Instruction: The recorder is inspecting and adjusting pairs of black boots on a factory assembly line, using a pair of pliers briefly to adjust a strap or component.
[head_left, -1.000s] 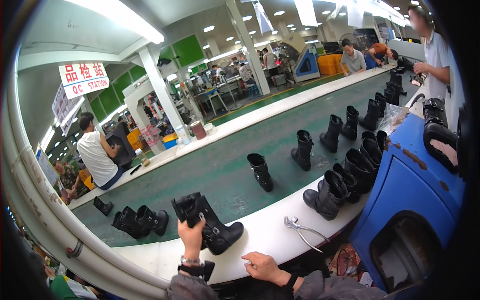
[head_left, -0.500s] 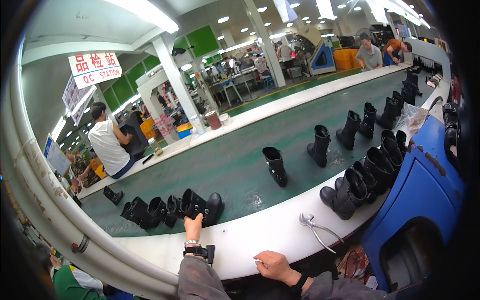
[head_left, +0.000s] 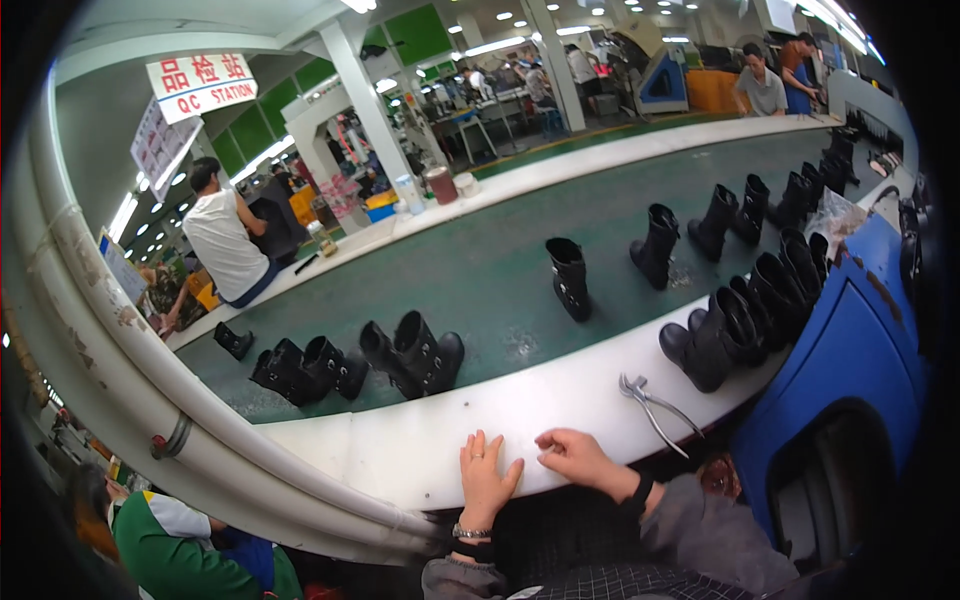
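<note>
Now both hands are resting empty on the white worktop (head_left: pixel 420 440) beside a green conveyor belt (head_left: pixel 500 270) carrying black boots.

Running wide across the view, the belt is bearing a cluster of black boots (head_left: pixel 415 352) just beyond the worktop's far edge, the nearest things to the hands, standing upright and leaning against each other. They are looking matte black, tall-shafted and thick-soled; I judge them fairly heavy and stiff at the sole, soft at the shaft, best taken by the shaft's top rim. Metal pliers (head_left: pixel 650 402) are lying to the right. The left hand (head_left: pixel 483 480) is lying flat, fingers spread; the right hand (head_left: pixel 572 455) is lying loosely curled, pinching nothing.
</note>
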